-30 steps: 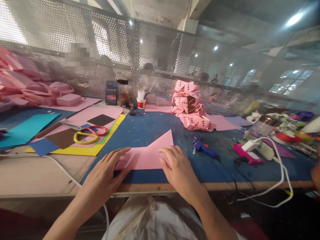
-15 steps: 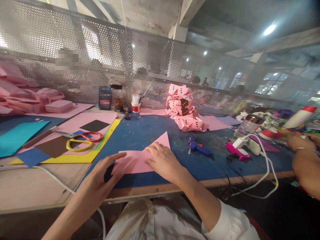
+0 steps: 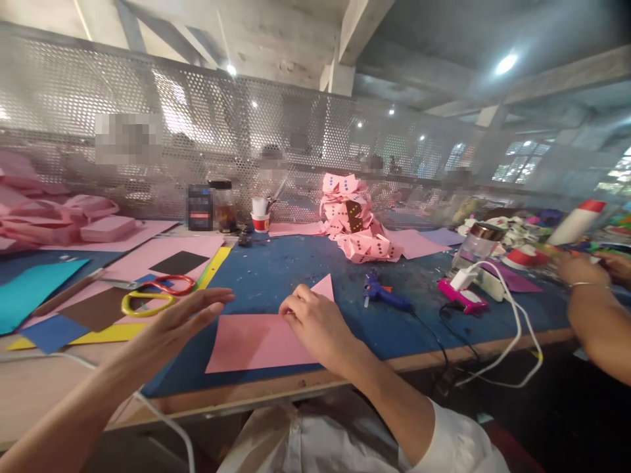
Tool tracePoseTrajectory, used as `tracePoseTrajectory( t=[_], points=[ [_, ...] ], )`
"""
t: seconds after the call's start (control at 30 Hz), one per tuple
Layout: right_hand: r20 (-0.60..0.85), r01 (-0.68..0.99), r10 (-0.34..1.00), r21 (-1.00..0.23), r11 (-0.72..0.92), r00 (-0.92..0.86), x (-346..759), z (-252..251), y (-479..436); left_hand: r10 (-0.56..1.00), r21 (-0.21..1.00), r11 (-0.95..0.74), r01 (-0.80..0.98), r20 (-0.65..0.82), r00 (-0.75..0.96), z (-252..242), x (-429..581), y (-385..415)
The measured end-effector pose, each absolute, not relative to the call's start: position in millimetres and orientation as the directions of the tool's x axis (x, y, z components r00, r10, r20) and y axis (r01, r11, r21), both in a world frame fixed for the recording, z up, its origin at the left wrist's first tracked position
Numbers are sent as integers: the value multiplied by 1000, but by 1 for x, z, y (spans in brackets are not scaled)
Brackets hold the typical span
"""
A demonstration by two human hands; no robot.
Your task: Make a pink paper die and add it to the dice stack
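A pink sheet of paper [image 3: 256, 345] lies on the blue work mat, with a pointed flap standing out beyond my knuckles on the far side. My right hand [image 3: 315, 322] is closed at the top edge of this paper, fingers curled and pressed together on it; the fingertips are partly hidden. Off to the left, my left hand [image 3: 192, 314] is in the air with its fingers stretched out, holding nothing. It is near scissors with red and yellow handles [image 3: 148, 314], which rest on coloured sheets.
A blue glue gun [image 3: 387, 293] and a pink power strip [image 3: 463, 297] with cables lie right. Folded pink paper pieces [image 3: 352, 220] are stacked behind. A paper cup [image 3: 260, 222] and jar [image 3: 224, 213] stand near the mesh screen. Another person's arm [image 3: 594, 309] reaches in at right.
My left hand has lifted off the pink paper and moved left. My right hand's fingers have curled in at the paper's top edge. The view has shifted slightly.
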State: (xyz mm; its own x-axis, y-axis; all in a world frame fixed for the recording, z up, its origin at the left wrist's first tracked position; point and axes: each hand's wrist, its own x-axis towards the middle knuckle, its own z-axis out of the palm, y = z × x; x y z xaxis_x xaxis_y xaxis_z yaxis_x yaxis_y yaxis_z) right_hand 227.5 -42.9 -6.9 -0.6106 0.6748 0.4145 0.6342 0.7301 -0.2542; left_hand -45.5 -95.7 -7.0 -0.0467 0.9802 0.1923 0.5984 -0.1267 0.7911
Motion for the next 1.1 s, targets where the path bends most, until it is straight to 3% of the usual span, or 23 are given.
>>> tracePoseTrajectory(
  t=[0.13, 0.37, 0.47, 0.57, 0.67, 0.77, 0.87, 1.0, 1.1],
  points=[
    [477, 514, 610, -330, 791, -633, 241, 1, -60, 997, 857, -70, 510, 52, 49, 1, -42, -81],
    [590, 282, 441, -345, 895, -676, 265, 8, -92, 977, 863, -138, 487, 40, 207, -1, -11, -53],
    [614, 235, 425, -367, 900, -666, 273, 3, -95, 967, 717, -249, 650, 149, 206, 1, 7, -48],
    [615, 220, 445, -408, 886, -651, 279, -7, -91, 900, 430, -420, 799, 310, 306, -2, 21, -48],
    [619, 233, 481, -440, 867, -621, 287, -18, -86, 831, 235, -544, 806, 282, 479, -10, 25, -50],
    [636, 289, 525, -444, 848, -566, 301, -25, -82, 831, 152, -551, 821, 188, 523, -17, 23, -56],
    [667, 457, 590, -393, 798, -456, 324, -28, -72, 841, 107, -532, 840, 186, 508, -20, 20, -62],
    [679, 809, 690, -244, 534, -251, 361, -32, -49, 834, 65, -529, 846, 222, 505, -24, 15, -62],
    [626, 938, 760, -129, 321, -174, 382, -34, -35, 851, 46, -493, 869, 235, 471, -25, 11, -55]
  ],
)
